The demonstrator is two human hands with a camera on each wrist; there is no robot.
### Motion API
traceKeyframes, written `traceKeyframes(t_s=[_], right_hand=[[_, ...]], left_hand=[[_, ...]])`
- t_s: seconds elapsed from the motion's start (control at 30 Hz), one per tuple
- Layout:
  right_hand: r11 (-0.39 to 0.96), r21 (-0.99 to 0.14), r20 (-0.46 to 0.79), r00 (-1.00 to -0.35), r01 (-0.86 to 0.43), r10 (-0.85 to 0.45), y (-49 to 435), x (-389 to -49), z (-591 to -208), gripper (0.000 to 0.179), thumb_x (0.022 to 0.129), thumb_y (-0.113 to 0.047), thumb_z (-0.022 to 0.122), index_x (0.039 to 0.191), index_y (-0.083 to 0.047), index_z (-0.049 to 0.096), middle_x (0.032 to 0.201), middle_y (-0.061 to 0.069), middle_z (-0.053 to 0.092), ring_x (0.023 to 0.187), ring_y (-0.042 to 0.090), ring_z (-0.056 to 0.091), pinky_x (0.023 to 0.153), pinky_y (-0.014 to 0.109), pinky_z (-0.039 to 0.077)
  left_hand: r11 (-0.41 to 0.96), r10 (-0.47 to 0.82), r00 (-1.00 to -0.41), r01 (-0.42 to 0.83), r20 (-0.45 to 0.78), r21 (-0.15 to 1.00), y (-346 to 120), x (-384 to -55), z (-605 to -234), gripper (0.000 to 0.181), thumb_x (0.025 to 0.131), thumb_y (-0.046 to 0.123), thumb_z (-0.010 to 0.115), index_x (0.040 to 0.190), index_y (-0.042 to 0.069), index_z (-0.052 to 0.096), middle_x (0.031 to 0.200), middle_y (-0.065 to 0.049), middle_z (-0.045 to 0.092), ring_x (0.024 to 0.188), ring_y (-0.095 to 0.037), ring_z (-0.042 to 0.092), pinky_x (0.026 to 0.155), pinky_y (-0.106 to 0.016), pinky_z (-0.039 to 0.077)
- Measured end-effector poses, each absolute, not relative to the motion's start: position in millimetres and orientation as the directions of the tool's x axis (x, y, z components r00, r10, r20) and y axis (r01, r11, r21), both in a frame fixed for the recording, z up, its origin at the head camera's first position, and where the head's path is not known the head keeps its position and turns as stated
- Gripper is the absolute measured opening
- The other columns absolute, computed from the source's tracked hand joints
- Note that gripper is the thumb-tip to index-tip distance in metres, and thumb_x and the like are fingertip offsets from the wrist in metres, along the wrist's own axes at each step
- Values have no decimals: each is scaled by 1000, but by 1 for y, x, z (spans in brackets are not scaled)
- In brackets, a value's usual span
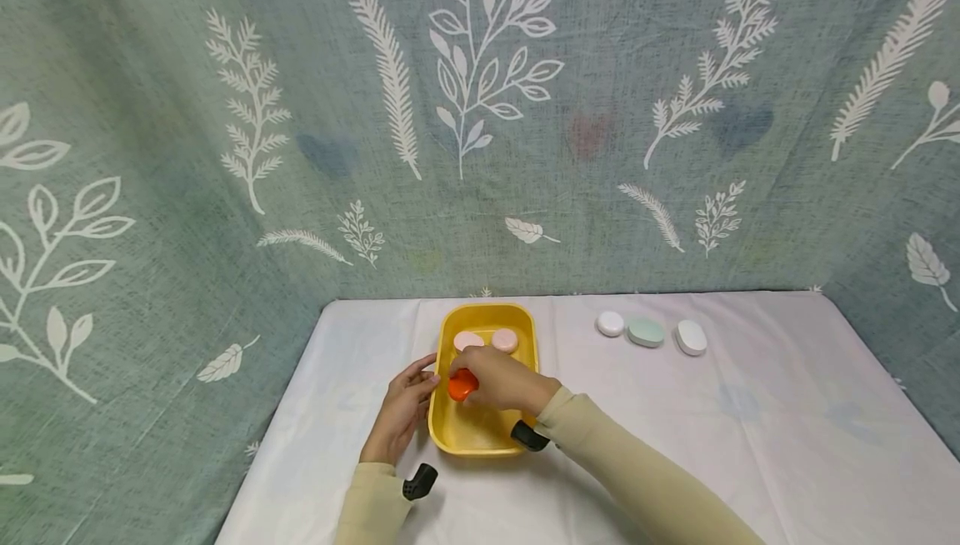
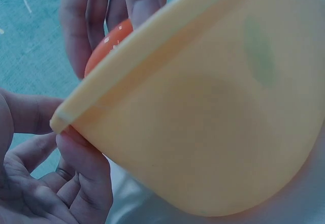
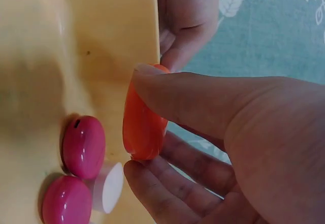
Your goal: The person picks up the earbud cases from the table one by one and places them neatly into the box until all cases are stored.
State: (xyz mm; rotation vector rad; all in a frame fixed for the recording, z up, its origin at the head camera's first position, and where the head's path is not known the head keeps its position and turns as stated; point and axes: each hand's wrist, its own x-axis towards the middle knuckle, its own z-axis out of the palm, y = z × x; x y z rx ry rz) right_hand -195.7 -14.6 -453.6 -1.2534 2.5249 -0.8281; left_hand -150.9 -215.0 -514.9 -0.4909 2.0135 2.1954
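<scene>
A glossy orange oval piece [image 1: 462, 384] is pinched between the thumb and fingers of my right hand [image 1: 498, 378], over the yellow tray [image 1: 483, 449]. In the right wrist view, the orange oval piece [image 3: 142, 117] stands on edge near the tray's side. My left hand [image 1: 405, 412] holds the tray's left rim, thumb and finger on either side of it in the left wrist view. At the tray's far end lie a pink oval piece [image 1: 468, 340] and a pink round piece [image 1: 504, 340]. The right wrist view shows magenta ovals [image 3: 84, 148] and a whitish round piece [image 3: 109, 187].
On the white cloth table [image 1: 750, 445], right of the tray, sit a white round piece [image 1: 610, 324], a pale green oval piece [image 1: 646, 332] and a white oval piece [image 1: 691, 337]. A patterned green curtain [image 1: 555, 112] surrounds the table's back and sides.
</scene>
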Motion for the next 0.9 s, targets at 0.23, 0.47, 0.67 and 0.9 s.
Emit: traceKeyframes(t_s=[0.23,0.47,0.67,0.9], right_hand=[[467,-559,59,-594,-685,-802,-20,-196,-458,37,83,2,88,117,-4,75,116,7,72,105,18,64,99,28,52],[484,-573,13,-598,-661,-801,-23,-195,-461,37,85,-1,87,120,-3,74,119,8,72,107,18,65,102,29,52],[491,-565,9,-600,-663,-800,-24,-195,-462,37,86,-2,87,120,-3,74,118,7,73,105,16,65,101,28,52],[499,-563,-9,-599,-659,-801,-24,-195,-466,37,86,-3,87,121,-2,74,120,8,74,108,19,67,103,27,52]], left_hand=[[-104,-121,-941,-304,-315,947,-215,-150,-516,48,105,4,60,152,3,53,105,-5,58,85,-13,63,69,-25,56],[-106,-118,-944,-296,-308,949,-215,-151,-517,47,105,3,59,152,2,54,104,-5,57,84,-14,63,68,-25,55],[-101,-117,-946,-291,-302,951,-215,-150,-515,48,105,5,60,152,3,53,105,-4,58,85,-14,62,68,-25,54],[-90,-127,-940,-306,-315,948,-214,-150,-512,48,106,6,60,153,3,52,105,-4,58,87,-14,62,69,-25,53]])
